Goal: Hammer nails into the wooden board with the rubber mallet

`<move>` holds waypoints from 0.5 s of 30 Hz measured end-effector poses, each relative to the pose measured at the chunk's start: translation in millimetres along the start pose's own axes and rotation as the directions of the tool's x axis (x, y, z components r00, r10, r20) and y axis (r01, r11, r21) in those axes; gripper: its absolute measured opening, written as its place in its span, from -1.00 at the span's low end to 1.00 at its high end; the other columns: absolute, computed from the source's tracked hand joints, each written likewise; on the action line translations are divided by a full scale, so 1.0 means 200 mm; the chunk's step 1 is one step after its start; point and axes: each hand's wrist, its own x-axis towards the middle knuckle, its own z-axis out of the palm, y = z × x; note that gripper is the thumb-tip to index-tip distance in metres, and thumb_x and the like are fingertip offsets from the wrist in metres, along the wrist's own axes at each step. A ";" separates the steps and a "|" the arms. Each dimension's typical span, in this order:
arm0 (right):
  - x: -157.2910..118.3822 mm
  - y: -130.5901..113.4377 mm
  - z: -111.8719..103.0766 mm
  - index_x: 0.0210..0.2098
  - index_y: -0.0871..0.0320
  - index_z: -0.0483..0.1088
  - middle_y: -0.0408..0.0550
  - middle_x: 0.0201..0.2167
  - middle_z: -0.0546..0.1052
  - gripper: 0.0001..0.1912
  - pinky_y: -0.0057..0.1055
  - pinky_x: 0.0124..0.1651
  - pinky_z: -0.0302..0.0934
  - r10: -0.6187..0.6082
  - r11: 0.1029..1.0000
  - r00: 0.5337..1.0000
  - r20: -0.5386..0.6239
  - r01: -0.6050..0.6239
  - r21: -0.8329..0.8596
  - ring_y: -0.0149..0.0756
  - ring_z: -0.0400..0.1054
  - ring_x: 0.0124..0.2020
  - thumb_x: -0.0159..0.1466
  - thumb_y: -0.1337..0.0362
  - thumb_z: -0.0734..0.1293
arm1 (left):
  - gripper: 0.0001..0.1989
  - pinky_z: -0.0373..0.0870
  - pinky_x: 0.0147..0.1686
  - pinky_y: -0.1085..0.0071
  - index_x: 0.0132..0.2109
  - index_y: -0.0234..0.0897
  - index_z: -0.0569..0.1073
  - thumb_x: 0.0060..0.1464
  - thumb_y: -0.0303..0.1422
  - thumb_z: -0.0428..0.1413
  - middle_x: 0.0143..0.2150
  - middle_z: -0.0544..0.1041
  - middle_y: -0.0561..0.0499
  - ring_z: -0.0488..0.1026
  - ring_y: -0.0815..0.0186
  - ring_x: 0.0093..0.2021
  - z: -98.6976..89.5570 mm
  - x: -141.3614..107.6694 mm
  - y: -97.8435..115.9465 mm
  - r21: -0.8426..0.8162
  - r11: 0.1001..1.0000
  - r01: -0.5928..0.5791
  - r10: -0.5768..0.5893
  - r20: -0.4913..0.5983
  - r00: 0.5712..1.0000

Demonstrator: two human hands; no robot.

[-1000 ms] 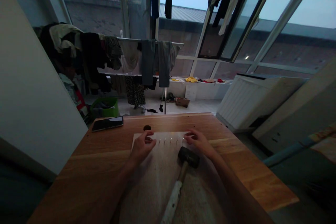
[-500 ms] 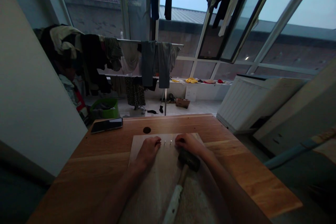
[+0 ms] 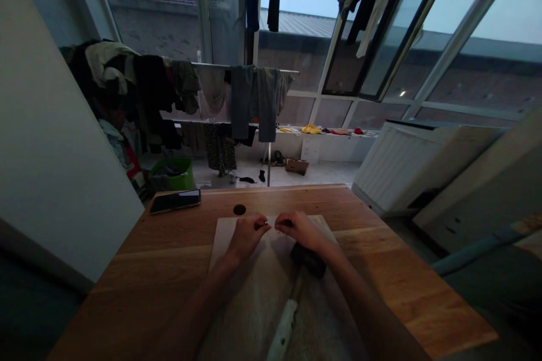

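My left hand (image 3: 249,233) is over the far part of a pale wooden board (image 3: 249,293), its thumb and fingertips pinched on a tiny shiny metal piece (image 3: 266,223). Just to its right is my right hand (image 3: 300,229), fingers curled and pressed together; what they hold, if anything, is too small to make out. A narrow gap separates the two hands. Below my right hand lies a mallet with a black head (image 3: 308,259) and a pale handle (image 3: 283,330), resting on the board.
The board lies on a wooden table (image 3: 169,271). A phone (image 3: 175,201) lies at the table's far left, and a dark round hole (image 3: 239,210) is beyond the board. Past the table stand a clothes rack, a green basket (image 3: 171,175) and a white appliance (image 3: 393,163).
Both hands have moved toward each other over the board. The two small upright metal pieces that stood between them no longer show clearly. The view has shifted slightly.
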 end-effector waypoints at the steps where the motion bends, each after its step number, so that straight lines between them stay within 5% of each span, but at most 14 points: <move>1: 0.00 -0.01 0.00 -0.27 0.16 0.63 -0.03 -0.32 0.67 -0.81 -0.38 -0.19 0.34 -0.016 1.000 1.000 0.001 0.016 0.024 -0.24 0.53 -0.30 0.28 0.33 0.34 | -0.90 0.43 -0.23 0.36 -0.27 -0.28 0.59 0.04 -0.37 0.26 -0.33 0.65 -0.02 0.57 0.23 -0.30 -0.02 0.00 0.01 -0.017 1.000 -0.011 0.012 0.012 1.000; 5: -0.02 -0.08 0.01 -0.19 0.08 0.64 -0.03 -0.22 0.66 -0.81 -0.41 -0.20 0.37 -0.070 0.992 0.997 -0.020 0.072 0.103 -0.25 0.53 -0.25 0.28 0.21 0.38 | -0.78 0.44 -0.28 0.36 -0.16 -0.27 0.59 0.05 -0.28 0.27 -0.21 0.64 -0.05 0.54 0.25 -0.33 -0.13 -0.03 0.01 0.036 0.996 -0.077 0.073 0.097 0.993; 10: -0.23 -0.08 -0.04 -0.09 0.01 0.61 0.00 -0.14 0.62 -0.68 -0.35 -0.22 0.41 -0.010 0.990 0.977 -0.215 0.041 0.137 -0.19 0.52 -0.19 0.36 0.03 0.29 | -0.72 0.48 -0.08 0.24 -0.02 -0.23 0.56 0.18 -0.24 0.14 -0.02 0.58 -0.12 0.55 0.17 -0.18 -0.32 -0.22 -0.03 0.301 0.952 -0.047 0.048 0.004 0.999; 13: -0.51 0.09 -0.04 -0.09 0.04 0.58 0.10 -0.08 0.62 -0.58 -0.15 -0.07 0.44 0.123 0.987 0.915 -0.383 -0.072 0.144 -0.05 0.53 -0.09 0.37 -0.06 0.22 | -0.69 0.45 0.05 0.16 0.02 -0.20 0.55 0.22 -0.20 0.08 0.06 0.56 -0.15 0.54 0.07 0.00 -0.41 -0.44 -0.06 0.443 0.894 0.061 -0.060 -0.016 0.998; 15: -0.72 0.25 0.00 -0.06 0.05 0.56 0.11 -0.04 0.62 -0.50 -0.04 -0.05 0.47 0.298 0.953 0.800 -0.521 -0.278 0.119 0.01 0.55 -0.11 0.30 -0.15 0.22 | -0.65 0.39 0.16 0.07 0.05 -0.21 0.55 0.25 -0.18 0.04 0.12 0.54 -0.16 0.50 0.02 0.10 -0.43 -0.59 -0.09 0.515 0.850 0.112 -0.097 -0.057 0.994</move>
